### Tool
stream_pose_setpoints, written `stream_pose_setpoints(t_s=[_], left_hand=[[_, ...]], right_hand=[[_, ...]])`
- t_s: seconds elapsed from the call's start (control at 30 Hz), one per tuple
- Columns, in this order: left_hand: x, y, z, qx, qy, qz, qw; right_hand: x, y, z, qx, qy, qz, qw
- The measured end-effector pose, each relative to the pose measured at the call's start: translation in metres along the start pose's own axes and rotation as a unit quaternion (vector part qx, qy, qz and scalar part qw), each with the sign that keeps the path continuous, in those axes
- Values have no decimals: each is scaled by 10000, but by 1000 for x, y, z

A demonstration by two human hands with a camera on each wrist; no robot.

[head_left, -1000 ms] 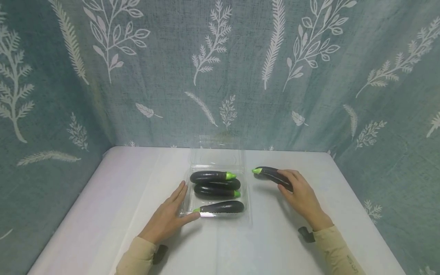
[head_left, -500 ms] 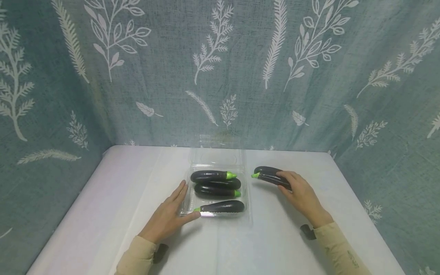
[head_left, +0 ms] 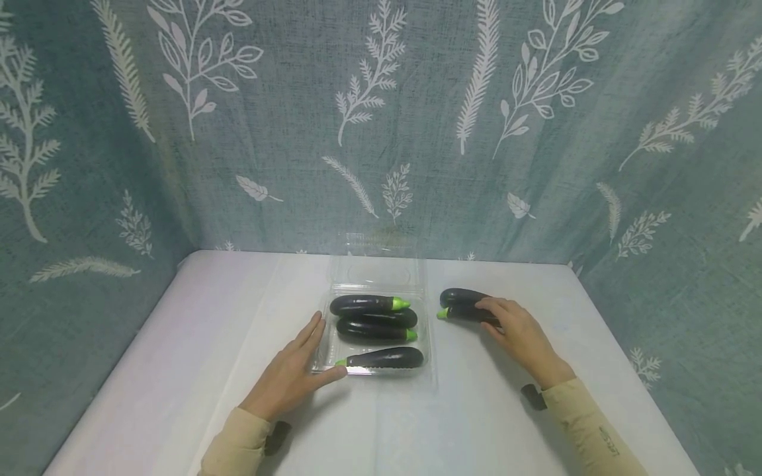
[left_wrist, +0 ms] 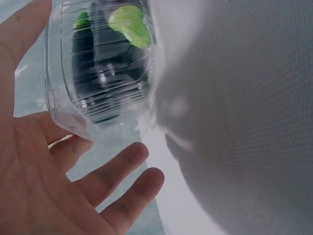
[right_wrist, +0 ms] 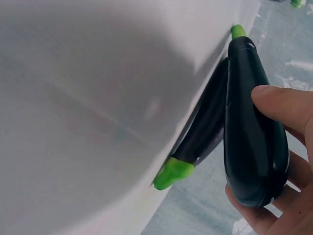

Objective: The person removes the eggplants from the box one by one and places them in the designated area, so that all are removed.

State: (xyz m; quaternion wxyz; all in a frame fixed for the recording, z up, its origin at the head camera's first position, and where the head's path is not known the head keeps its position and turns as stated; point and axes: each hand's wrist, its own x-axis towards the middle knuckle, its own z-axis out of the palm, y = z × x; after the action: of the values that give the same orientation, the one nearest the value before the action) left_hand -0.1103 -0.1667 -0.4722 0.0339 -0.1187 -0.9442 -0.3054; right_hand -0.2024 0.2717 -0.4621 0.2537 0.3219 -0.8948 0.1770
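A clear plastic clamshell box stands mid-table with its lid folded back. Inside lie several dark eggplants with green stems. My left hand rests against the box's left side, fingers extended and thumb at the near corner; through the clear wall dark bodies and green ends show. To the right of the box, my right hand grips an eggplant between thumb and fingers, its stem pointing left. Just behind it, another eggplant lies on the table, its stem end hidden by the hand.
A white cloth covers the table. Teal curtains with white leaf prints enclose the back and both sides. The open lid reaches close to the table's back edge.
My right hand has drawn its eggplant slightly toward me, uncovering more of the eggplant behind it. My left hand and the box have stayed in place.
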Motion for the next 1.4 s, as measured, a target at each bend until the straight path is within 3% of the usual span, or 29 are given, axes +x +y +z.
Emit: stream_pose_setpoints(t_s=[0.83, 1.13, 1.4], left_hand=[[0, 0, -1, -10, -13, -39, 10000], [0, 1, 0, 14, 2, -34, 10000], [0, 1, 0, -14, -21, -49, 10000]], right_hand=[[1, 7, 6, -259, -297, 469, 9981], [-1, 10, 8, -320, -610, 795, 9944], [-1, 12, 9, -298, -661, 822, 9940]])
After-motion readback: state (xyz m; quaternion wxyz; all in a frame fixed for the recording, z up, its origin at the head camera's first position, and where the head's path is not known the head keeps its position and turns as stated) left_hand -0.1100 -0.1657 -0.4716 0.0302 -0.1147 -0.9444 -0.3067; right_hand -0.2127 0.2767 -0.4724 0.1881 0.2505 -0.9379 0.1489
